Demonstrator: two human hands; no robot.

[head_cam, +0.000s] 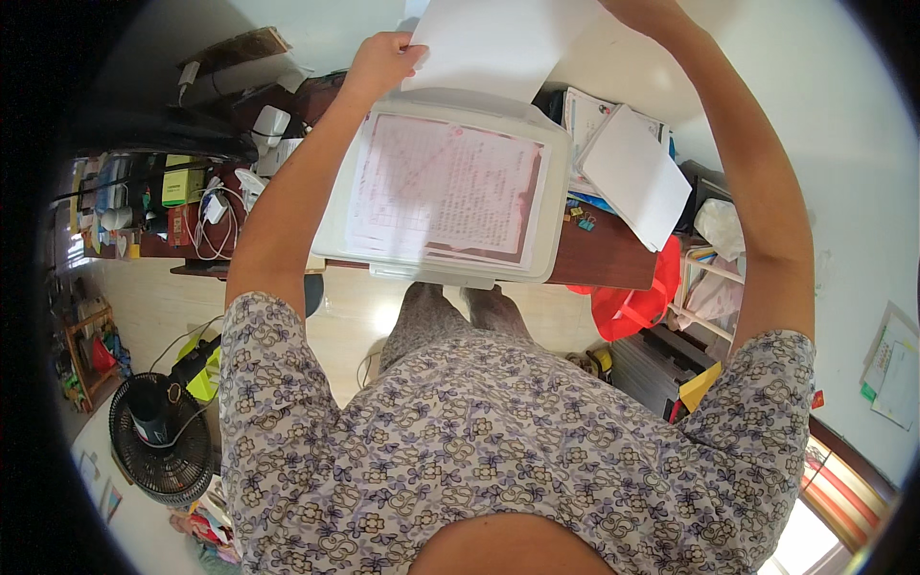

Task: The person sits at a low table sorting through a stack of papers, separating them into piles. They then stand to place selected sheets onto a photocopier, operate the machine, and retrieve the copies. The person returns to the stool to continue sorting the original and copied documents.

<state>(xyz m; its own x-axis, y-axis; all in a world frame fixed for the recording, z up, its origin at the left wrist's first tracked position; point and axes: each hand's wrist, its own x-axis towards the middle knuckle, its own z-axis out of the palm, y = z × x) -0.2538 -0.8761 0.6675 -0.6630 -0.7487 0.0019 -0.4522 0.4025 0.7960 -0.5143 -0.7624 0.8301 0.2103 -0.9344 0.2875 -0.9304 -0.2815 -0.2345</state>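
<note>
My left hand point(384, 63) pinches the left edge of a white sheet of paper point(489, 50) between thumb and fingers. The sheet is raised beyond the far side of a translucent plastic storage box point(560, 215), and its top is cut off by the picture's edge. Only part of my right hand point(643, 13) shows at the top edge, near the sheet's upper right; its fingers are out of view. On the box lid lies a printed page point(445, 187) with pinkish tones and lines of writing. A clip latch point(431, 275) sits on the box's near side.
A brown desk point(604, 251) carries the box. To the right are stacked papers point(636, 176) and several binder clips point(583, 219). A red bag point(636, 309) hangs by the desk's right end. White cables point(215, 215) lie left; a black fan point(162, 438) stands lower left.
</note>
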